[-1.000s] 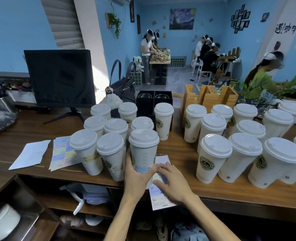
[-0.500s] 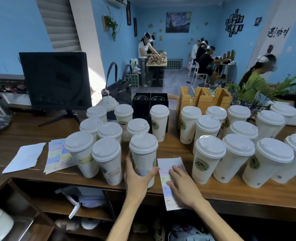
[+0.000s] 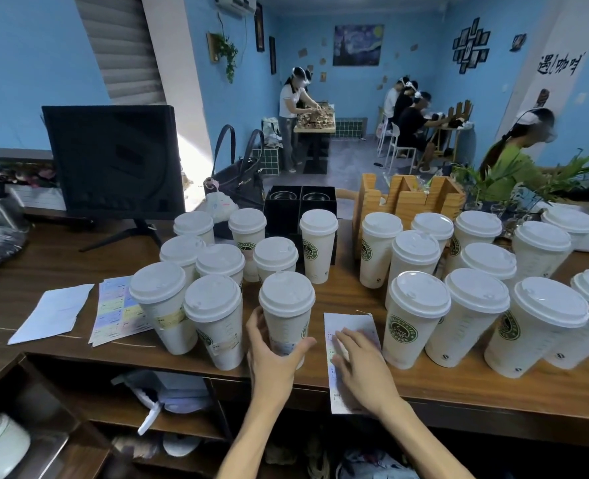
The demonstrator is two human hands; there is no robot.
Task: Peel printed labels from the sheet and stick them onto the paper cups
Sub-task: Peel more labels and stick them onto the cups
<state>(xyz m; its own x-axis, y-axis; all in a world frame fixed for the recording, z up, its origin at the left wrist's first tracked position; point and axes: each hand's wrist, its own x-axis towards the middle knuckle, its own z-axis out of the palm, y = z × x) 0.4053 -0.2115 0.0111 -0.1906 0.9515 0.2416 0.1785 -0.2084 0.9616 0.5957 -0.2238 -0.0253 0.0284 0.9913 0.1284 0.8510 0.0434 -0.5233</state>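
My left hand (image 3: pixel 275 357) grips a white lidded paper cup (image 3: pixel 287 309) standing at the counter's front edge; a pale label shows on the cup's front, just above my thumb. To its right lies a narrow label sheet (image 3: pixel 350 323), hanging partly over the edge. My right hand (image 3: pixel 362 368) rests flat on that sheet with fingers straight. Left of the held cup stand several lidded cups (image 3: pixel 213 316) with labels on them. Right of the sheet stand several more lidded cups (image 3: pixel 415 316) with green logos.
A second coloured label sheet (image 3: pixel 117 311) and a white paper (image 3: pixel 53 312) lie on the wooden counter (image 3: pixel 459 385) at left. A black monitor (image 3: pixel 113 160), a dark handbag (image 3: pixel 238 184), a black box (image 3: pixel 300 202) and a wooden holder (image 3: pixel 407 198) stand behind the cups. People work in the room beyond.
My right hand left the held cup's front and moved right, settling flat on the label sheet. My left hand keeps its grip on the cup.
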